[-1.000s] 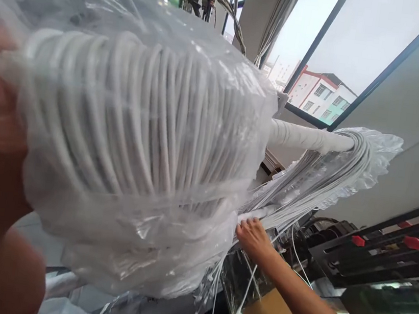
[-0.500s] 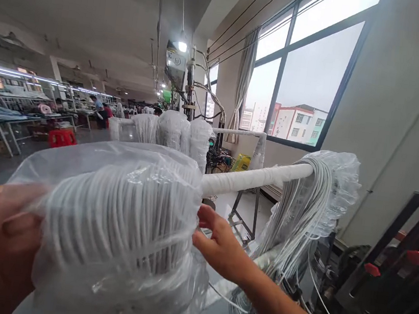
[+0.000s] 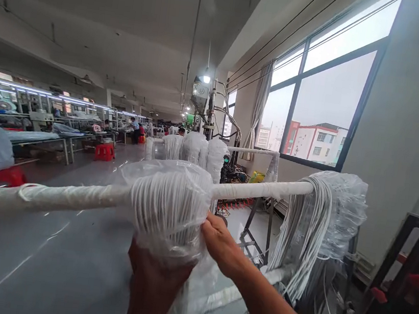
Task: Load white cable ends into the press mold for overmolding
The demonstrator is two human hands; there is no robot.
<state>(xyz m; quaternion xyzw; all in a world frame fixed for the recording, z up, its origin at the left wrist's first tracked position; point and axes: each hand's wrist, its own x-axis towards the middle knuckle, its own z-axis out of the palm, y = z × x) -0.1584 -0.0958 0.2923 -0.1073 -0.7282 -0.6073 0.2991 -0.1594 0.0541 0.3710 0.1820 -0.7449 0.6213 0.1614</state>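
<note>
A bundle of white cables in a clear plastic bag [image 3: 168, 203] hangs over a white wrapped rail [image 3: 73, 198]. My left hand [image 3: 152, 268] is under the bundle, its fingers closed on the hanging cables through the plastic. My right hand [image 3: 221, 243] pinches the bag at the bundle's right side. Farther right on the same rail hangs a second bagged cable bundle [image 3: 321, 218].
Beyond stands another rail with several bagged bundles [image 3: 195, 150] and a machine with hoses [image 3: 208, 105]. A large window [image 3: 312, 109] is at the right, a dark metal frame [image 3: 412, 256] at far right. Work tables and red stools [image 3: 104, 151] with people line the left.
The bundle, held close to the camera before, now sits over the rail farther from me. My left hand dropped beneath it and my right hand came up to grip its side.
</note>
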